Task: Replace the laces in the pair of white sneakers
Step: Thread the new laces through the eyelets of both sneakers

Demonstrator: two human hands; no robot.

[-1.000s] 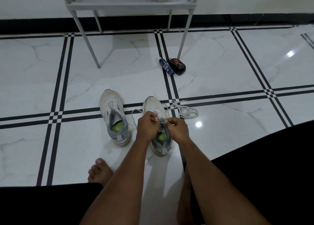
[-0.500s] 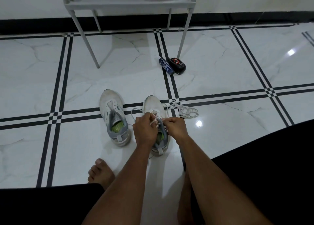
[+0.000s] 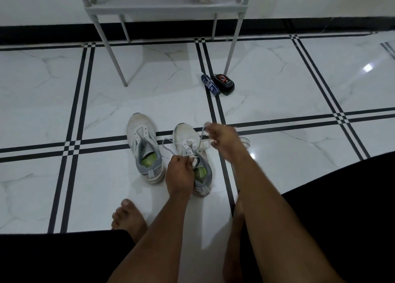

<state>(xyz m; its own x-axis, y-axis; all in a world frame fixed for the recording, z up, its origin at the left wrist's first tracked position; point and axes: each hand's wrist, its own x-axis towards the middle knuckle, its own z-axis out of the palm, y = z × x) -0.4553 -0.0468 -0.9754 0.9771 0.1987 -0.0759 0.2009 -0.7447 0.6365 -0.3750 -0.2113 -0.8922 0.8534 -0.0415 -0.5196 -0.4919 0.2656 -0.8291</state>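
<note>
Two white sneakers with grey collars and green insoles stand side by side on the tiled floor. The left sneaker (image 3: 143, 146) has no lace in its eyelets. My left hand (image 3: 180, 172) grips the tongue and collar of the right sneaker (image 3: 187, 141). My right hand (image 3: 223, 138), blurred, pinches a white lace (image 3: 200, 138) that runs taut from the shoe's eyelets up and to the right. Another loop of the lace (image 3: 165, 143) lies to the left of the shoe's toe. A loose white lace (image 3: 245, 140) peeks out behind my right hand.
A blue tube (image 3: 210, 84) and a black box (image 3: 224, 83) lie on the floor beyond the shoes, near a leg of a white metal rack (image 3: 162, 10). My bare left foot (image 3: 128, 216) rests on the tile below the left sneaker. Dark cloth covers the lower corners.
My right hand has left the shoe's tongue and swung up and right, drawing the lace out taut. My left hand has stayed at the shoe's collar.
</note>
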